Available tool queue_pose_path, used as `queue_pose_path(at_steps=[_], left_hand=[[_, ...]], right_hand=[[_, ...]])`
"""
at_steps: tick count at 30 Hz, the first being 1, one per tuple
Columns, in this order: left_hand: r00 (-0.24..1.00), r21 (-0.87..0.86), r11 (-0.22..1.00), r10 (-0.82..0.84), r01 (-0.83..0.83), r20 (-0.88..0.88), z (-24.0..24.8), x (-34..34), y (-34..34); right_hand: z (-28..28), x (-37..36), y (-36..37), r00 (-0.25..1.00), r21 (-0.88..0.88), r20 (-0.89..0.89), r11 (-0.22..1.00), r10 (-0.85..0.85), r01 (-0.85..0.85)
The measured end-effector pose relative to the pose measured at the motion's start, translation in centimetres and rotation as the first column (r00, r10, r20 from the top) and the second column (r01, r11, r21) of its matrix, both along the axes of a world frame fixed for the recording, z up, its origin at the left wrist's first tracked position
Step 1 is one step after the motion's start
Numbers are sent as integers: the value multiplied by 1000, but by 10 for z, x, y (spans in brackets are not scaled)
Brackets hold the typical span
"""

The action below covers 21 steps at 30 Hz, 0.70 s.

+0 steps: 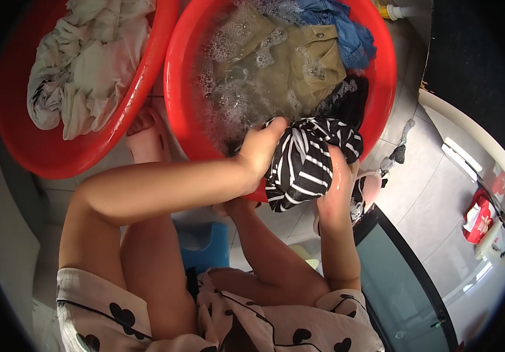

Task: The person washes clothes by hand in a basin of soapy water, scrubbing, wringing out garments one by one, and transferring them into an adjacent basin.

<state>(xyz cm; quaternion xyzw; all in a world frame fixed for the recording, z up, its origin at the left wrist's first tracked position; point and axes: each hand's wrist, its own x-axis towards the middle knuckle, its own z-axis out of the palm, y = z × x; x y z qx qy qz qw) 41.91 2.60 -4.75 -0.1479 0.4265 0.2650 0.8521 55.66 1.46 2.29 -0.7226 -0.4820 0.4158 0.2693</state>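
Observation:
A bunched black-and-white striped garment (302, 167) is gripped between both hands above the near rim of a red basin (177, 76). My left hand (261, 149) closes on its left side, thumb on top. On the right, my right hand (341, 167) has hold of it too, though most of those fingers are hidden behind the cloth. Soapy water fills the basin. In it lie a khaki garment (308, 70) with a button, a blue denim piece (346, 35) by the far right rim, and dark cloth (352, 102) beneath that.
A second red basin (109, 138) at the left holds pale wrung cloth (97, 58). Below me is a blue stool (208, 249). Dark small items (399, 154) lie on the tiled floor to the right, near a glass panel (402, 281) with a black frame.

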Motion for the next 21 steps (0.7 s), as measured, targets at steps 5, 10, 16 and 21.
queue_pose_path(at_steps=[5,10,16,21], left_hand=[[986,53,997,-47,56,-158,11,-34,6],[989,180,975,139,-127,-56,40,-108,20],[893,255,867,450,-428,-32,69,-227,0],[625,360,602,778,-712,-64,73,-310,-38]], right_hand=[[5,-10,-4,953,-135,64,948,297,-287],[31,-49,22,837,-330,-535,940,-115,-82],[55,-154,55,796,-138,-372,820,477,-556],[54,-286,58,660,-160,-731,898,172,-411]])
